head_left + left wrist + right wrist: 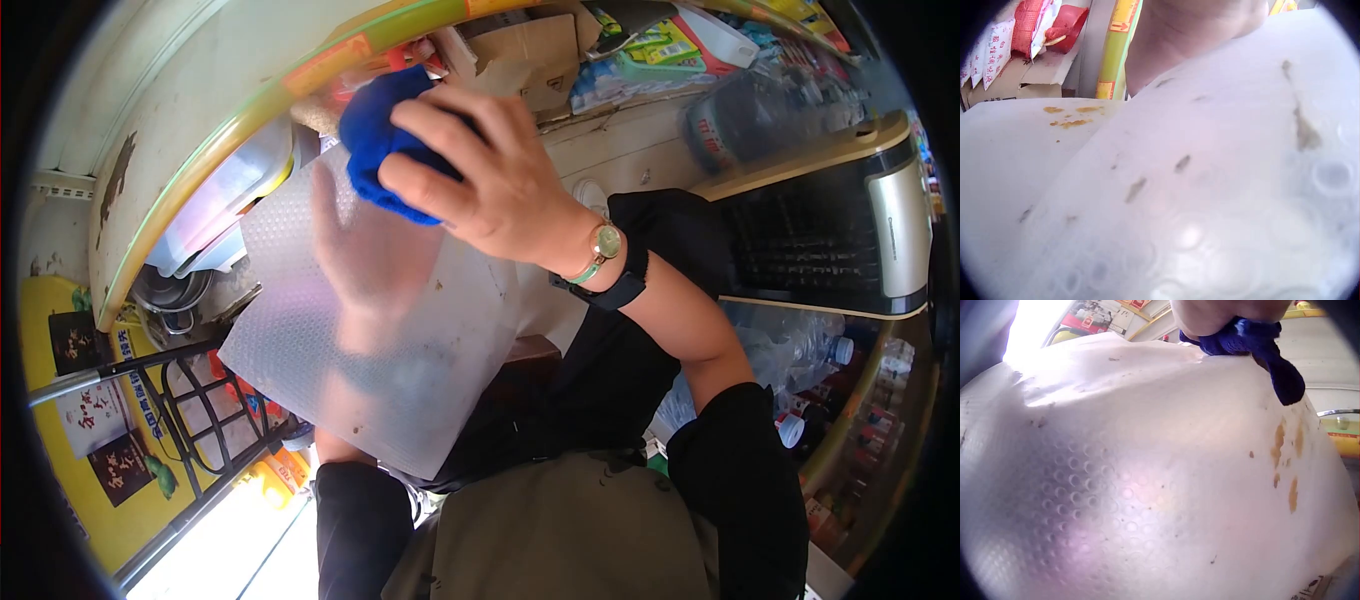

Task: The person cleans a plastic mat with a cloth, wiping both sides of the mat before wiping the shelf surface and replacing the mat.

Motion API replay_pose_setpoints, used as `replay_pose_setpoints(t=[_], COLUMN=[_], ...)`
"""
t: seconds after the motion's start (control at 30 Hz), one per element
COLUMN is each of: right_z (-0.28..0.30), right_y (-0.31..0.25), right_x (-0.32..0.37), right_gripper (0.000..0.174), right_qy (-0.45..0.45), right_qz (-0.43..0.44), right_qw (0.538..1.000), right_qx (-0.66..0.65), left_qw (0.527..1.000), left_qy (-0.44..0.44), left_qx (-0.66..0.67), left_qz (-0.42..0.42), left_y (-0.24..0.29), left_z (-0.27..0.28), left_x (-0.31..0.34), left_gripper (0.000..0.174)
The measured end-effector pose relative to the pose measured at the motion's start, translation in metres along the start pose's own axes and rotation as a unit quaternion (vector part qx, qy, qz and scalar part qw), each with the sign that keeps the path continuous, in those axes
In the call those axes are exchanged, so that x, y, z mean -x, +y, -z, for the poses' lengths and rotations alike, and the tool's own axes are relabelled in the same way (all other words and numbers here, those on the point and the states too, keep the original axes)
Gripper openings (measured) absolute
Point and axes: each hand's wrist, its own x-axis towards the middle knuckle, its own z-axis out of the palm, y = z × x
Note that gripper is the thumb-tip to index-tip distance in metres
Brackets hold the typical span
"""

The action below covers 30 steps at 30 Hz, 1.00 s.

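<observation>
A translucent plastic sheet (285, 335) with a dotted texture is held up in front of the body. My right hand (490, 175) grips a bunched blue cloth (385, 130) and presses it on the sheet's upper part. Behind the sheet, my left hand (375, 250) shows blurred through the plastic, its thumb extended and its palm backing the sheet; its fingertips are hidden behind the cloth. Brown stains (1279, 444) mark the sheet close to the cloth in the right wrist view. Dark specks (1136, 189) dot it in the left wrist view.
Shelves with a yellow-green edge (225, 125) curve along the left and top, holding plastic tubs (220, 200) and a cardboard box (530, 60). A black-and-silver appliance (820, 220) stands at right, with large water bottles (740, 120) nearby. A black wire rack (205, 415) is at lower left.
</observation>
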Motion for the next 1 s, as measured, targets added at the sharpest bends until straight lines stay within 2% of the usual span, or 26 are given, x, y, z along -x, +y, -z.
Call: replay_pose_setpoints(t=[0.03, 0.07, 0.13, 0.2, 0.27, 0.33, 0.37, 0.43, 0.53, 0.63, 0.7, 0.73, 0.8, 0.93, 1.0], right_z=[0.001, -0.001, -0.003, -0.003, -0.005, -0.007, -0.005, -0.004, 0.004, 0.007, 0.010, 0.012, 0.017, 0.012, 0.005], right_y=[0.004, 0.005, 0.009, 0.009, 0.012, 0.023, 0.029, 0.037, 0.038, 0.040, 0.039, 0.039, 0.039, 0.032, 0.030], right_x=[0.001, 0.001, -0.001, -0.005, -0.008, -0.011, -0.015, -0.024, -0.027, -0.026, -0.028, -0.029, -0.030, -0.015, -0.006], right_gripper=[0.046, 0.046, 0.029, 0.029, 0.029, 0.029, 0.030, 0.034, 0.036, 0.032, 0.030, 0.029, 0.028, 0.030, 0.031], right_qy=[-0.004, -0.004, 0.025, 0.033, 0.053, 0.064, 0.067, 0.084, 0.066, 0.043, 0.028, 0.003, -0.022, -0.025, -0.021], right_qz=[-0.015, -0.012, -0.019, -0.017, -0.005, -0.007, 0.005, 0.015, -0.016, 0.000, 0.017, 0.025, 0.039, 0.009, -0.008], right_qw=[1.000, 1.000, 0.999, 0.999, 0.998, 0.997, 0.997, 0.995, 0.996, 0.998, 0.999, 1.000, 0.999, 1.000, 0.999], right_qx=[-0.016, -0.017, -0.037, -0.032, -0.030, -0.034, -0.040, -0.058, -0.055, -0.036, -0.017, -0.003, 0.011, -0.013, -0.027], left_qw=[1.000, 1.000, 0.999, 0.998, 0.998, 0.996, 0.995, 0.996, 0.995, 0.996, 0.991, 0.991, 0.992, 0.988, 0.995], left_qy=[-0.003, -0.007, -0.005, -0.062, -0.046, -0.074, -0.058, -0.061, -0.053, -0.052, 0.040, 0.039, -0.096, -0.117, -0.001], left_qx=[-0.012, -0.024, -0.036, -0.033, -0.040, -0.036, -0.068, -0.049, -0.076, -0.064, -0.124, -0.124, -0.050, -0.025, -0.056], left_qz=[0.001, 0.001, -0.002, 0.001, -0.017, -0.038, -0.053, -0.046, -0.036, -0.018, -0.022, -0.022, 0.067, 0.096, 0.087], left_y=[0.000, 0.000, 0.003, 0.004, 0.001, -0.002, -0.003, -0.004, -0.005, -0.004, -0.001, 0.003, 0.014, 0.023, 0.018], left_z=[-0.005, -0.010, -0.013, -0.013, -0.016, -0.020, -0.022, -0.026, -0.030, -0.031, -0.034, -0.032, -0.025, -0.016, -0.009], left_x=[-0.001, -0.003, -0.006, -0.008, -0.012, -0.021, -0.025, -0.034, -0.039, -0.040, -0.040, -0.041, -0.047, -0.045, -0.035], left_gripper=[0.076, 0.079, 0.082, 0.072, 0.072, 0.071, 0.071, 0.071, 0.069, 0.068, 0.069, 0.069, 0.073, 0.080, 0.082])
